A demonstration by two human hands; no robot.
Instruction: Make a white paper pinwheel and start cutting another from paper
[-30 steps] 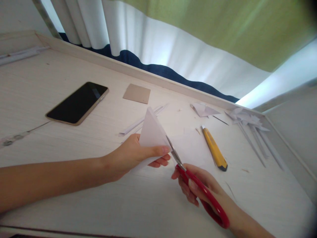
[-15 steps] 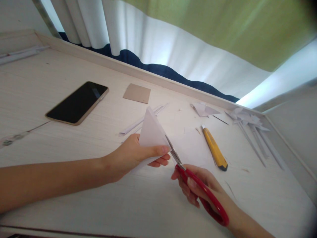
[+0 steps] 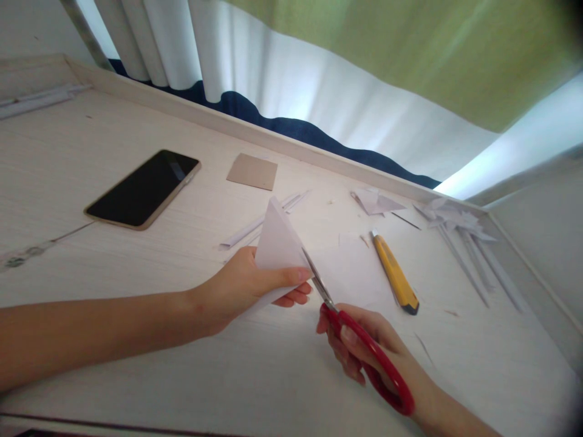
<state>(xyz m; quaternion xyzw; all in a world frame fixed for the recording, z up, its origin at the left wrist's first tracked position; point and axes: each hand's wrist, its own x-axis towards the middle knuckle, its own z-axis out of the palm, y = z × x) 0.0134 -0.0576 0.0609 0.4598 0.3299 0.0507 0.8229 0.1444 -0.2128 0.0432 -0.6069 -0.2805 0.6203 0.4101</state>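
Observation:
My left hand [image 3: 268, 279] pinches a folded white sheet of paper [image 3: 279, 240], thumb on top and fingers beneath. The sheet's pointed corner stands up and away from me. In my right hand [image 3: 364, 340] is a pair of scissors [image 3: 380, 358] with red handles, its metal blades at the right edge of the folded paper beside my left thumb. The blades look nearly closed. Behind the scissors, another white paper sheet [image 3: 353, 273] lies flat on the table.
A yellow utility knife [image 3: 395, 273] lies right of the flat sheet. Further off are a cardboard square [image 3: 252, 172], a phone [image 3: 143, 189], rolled paper strips [image 3: 248, 229] and paper pinwheel-like shapes [image 3: 455, 218] with sticks. A raised rim [image 3: 319, 155] runs along the table's back.
The scissors and my right hand have shifted slightly left, and the handles have come a little closer together. My left hand and the folded paper have hardly moved.

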